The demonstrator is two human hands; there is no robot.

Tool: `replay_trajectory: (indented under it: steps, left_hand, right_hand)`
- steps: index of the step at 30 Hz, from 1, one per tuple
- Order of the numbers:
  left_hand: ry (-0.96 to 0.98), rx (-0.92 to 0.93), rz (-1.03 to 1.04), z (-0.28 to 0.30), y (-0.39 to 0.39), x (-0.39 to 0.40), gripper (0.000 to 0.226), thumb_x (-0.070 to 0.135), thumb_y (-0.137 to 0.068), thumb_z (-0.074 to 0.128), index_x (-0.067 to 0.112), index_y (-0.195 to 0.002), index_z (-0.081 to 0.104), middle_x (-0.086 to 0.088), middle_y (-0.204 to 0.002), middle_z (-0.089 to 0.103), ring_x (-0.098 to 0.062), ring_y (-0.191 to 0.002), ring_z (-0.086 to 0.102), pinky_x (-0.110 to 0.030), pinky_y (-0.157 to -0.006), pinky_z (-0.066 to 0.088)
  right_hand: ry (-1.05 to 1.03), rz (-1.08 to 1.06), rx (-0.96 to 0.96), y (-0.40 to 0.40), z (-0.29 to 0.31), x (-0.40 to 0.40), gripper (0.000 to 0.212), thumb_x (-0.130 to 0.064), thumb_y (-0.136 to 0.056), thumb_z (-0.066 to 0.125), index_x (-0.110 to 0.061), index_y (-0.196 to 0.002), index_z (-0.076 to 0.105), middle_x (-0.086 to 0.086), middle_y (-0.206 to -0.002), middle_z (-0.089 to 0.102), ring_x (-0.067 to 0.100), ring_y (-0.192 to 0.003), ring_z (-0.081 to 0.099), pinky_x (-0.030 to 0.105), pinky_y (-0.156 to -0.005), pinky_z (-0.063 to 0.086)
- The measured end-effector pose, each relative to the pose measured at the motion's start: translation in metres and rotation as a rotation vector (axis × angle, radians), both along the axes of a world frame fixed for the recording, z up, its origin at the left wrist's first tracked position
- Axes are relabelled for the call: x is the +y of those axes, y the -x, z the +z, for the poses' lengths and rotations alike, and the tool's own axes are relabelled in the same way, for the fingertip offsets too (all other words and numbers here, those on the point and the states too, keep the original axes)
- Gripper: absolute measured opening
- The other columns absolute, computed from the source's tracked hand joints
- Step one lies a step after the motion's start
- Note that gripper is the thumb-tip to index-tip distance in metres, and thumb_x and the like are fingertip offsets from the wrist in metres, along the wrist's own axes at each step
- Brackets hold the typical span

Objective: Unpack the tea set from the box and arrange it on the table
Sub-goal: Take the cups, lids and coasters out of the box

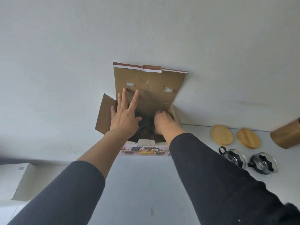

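Already part of the tea set stood unpacked: two glass cups (246, 160) and two wooden coasters (234, 138) lay on the table (146, 184), well to the right of the right hand's fingers, with a brown cardboard tube (287, 133) beyond them at the frame's edge. The rest, by my judgement, remained inside the box (144, 114), so the job looked partly done, with the larger pieces to come.

The left hand (125, 116) was spread wide and flat, its fingers (129, 101) reaching over the box's left edge toward the raised back flap, its thumb down in the opening; it gripped nothing that could be made out. The right hand (164, 122) was curled into the box's right side, knuckles up; whether its fingertips had closed on anything could not be told, as they were hidden in the dark interior. Just below both sets of fingers a dark rounded shape showed, too dim to name.

The upright back flap beyond the fingers and the side flap to the left of them crowded the opening, and the cups to the right would need avoiding when pieces were set down.
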State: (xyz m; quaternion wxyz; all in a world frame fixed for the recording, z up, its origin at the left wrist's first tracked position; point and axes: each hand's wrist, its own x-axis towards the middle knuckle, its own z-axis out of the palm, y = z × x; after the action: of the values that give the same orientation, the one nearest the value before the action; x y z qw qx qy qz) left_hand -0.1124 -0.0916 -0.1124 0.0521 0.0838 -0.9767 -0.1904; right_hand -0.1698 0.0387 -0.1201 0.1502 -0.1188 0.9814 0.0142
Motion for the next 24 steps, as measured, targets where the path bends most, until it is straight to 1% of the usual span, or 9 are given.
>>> replay_trajectory:
  steps: [4, 7, 12, 15, 17, 20, 22, 23, 24]
  left_hand:
    - [-0.021, 0.005, -0.022, -0.001, 0.000, -0.002, 0.088, 0.025, -0.095, 0.053, 0.036, -0.148, -0.016, -0.006, -0.157, -0.024, -0.027, -0.145, -0.020, -0.051, -0.116, 0.002]
    - [-0.021, -0.001, -0.025, -0.001, 0.000, -0.001, 0.086, 0.026, -0.095, 0.052, 0.035, -0.148, -0.016, -0.005, -0.157, -0.024, -0.027, -0.145, -0.019, -0.051, -0.116, 0.001]
    - [-0.023, -0.009, -0.027, 0.000, 0.000, 0.000, 0.085, 0.024, -0.096, 0.050, 0.036, -0.148, -0.016, -0.005, -0.157, -0.024, -0.027, -0.145, -0.020, -0.051, -0.116, -0.001]
    - [-0.033, -0.002, -0.029, -0.001, 0.000, 0.001, 0.084, 0.023, -0.096, 0.050, 0.036, -0.148, -0.015, -0.005, -0.157, -0.024, -0.027, -0.145, -0.020, -0.050, -0.116, 0.000]
    - [-0.043, 0.001, -0.028, -0.001, -0.001, 0.002, 0.084, 0.021, -0.096, 0.049, 0.036, -0.148, -0.014, -0.005, -0.157, -0.023, -0.027, -0.145, -0.020, -0.050, -0.116, 0.001]
    - [-0.071, 0.012, -0.016, 0.000, -0.001, 0.004, 0.083, 0.018, -0.096, 0.049, 0.035, -0.149, -0.012, -0.005, -0.157, -0.022, -0.027, -0.145, -0.019, -0.050, -0.116, 0.002]
    - [-0.086, 0.016, -0.003, 0.001, -0.001, 0.006, 0.082, 0.017, -0.096, 0.049, 0.035, -0.149, -0.011, -0.005, -0.158, -0.021, -0.027, -0.146, -0.018, -0.050, -0.117, 0.003]
    - [-0.092, 0.025, 0.006, 0.001, -0.001, 0.007, 0.082, 0.017, -0.097, 0.049, 0.035, -0.149, -0.010, -0.004, -0.158, -0.020, -0.027, -0.146, -0.018, -0.050, -0.117, 0.003]
    - [-0.098, 0.020, 0.016, 0.002, -0.002, 0.008, 0.081, 0.017, -0.096, 0.050, 0.035, -0.150, -0.009, -0.004, -0.158, -0.020, -0.027, -0.146, -0.017, -0.050, -0.117, 0.004]
  right_hand:
    - [-0.006, -0.032, -0.030, 0.007, -0.004, -0.004, 0.066, -0.009, -0.082, 0.069, -0.001, -0.138, 0.032, 0.022, -0.135, 0.044, 0.037, -0.122, 0.049, 0.039, -0.096, 0.046]
    - [-0.034, -0.036, -0.018, 0.010, -0.007, -0.005, 0.069, -0.014, -0.083, 0.068, 0.000, -0.139, 0.030, 0.024, -0.138, 0.039, 0.036, -0.126, 0.043, 0.040, -0.100, 0.043]
    - [-0.050, -0.021, 0.008, 0.011, -0.010, -0.004, 0.071, -0.019, -0.083, 0.069, 0.001, -0.138, 0.030, 0.024, -0.137, 0.042, 0.036, -0.127, 0.041, 0.039, -0.099, 0.043]
    - [-0.044, 0.000, 0.062, 0.008, -0.008, -0.002, 0.075, -0.021, -0.081, 0.070, 0.001, -0.140, 0.029, 0.021, -0.140, 0.036, 0.034, -0.131, 0.035, 0.038, -0.104, 0.039]
    - [-0.043, 0.031, 0.124, 0.003, -0.003, 0.001, 0.074, -0.025, -0.080, 0.070, 0.000, -0.139, 0.032, 0.020, -0.139, 0.034, 0.034, -0.129, 0.035, 0.038, -0.103, 0.039]
    - [-0.027, 0.081, 0.200, -0.001, 0.008, 0.005, 0.077, -0.037, -0.072, 0.075, -0.003, -0.133, 0.041, 0.017, -0.130, 0.037, 0.033, -0.116, 0.046, 0.039, -0.095, 0.044]
    - [0.046, 0.074, 0.209, -0.003, 0.020, 0.009, 0.081, -0.041, -0.065, 0.080, -0.005, -0.127, 0.044, 0.016, -0.127, 0.036, 0.032, -0.103, 0.054, 0.037, -0.080, 0.049]
    - [0.095, 0.066, 0.204, -0.005, 0.027, 0.012, 0.082, -0.041, -0.063, 0.082, -0.005, -0.126, 0.044, 0.015, -0.128, 0.034, 0.032, -0.098, 0.056, 0.035, -0.073, 0.048]
    - [0.143, 0.060, 0.197, -0.006, 0.034, 0.015, 0.083, -0.041, -0.062, 0.083, -0.005, -0.126, 0.044, 0.015, -0.129, 0.032, 0.031, -0.096, 0.056, 0.033, -0.070, 0.046]
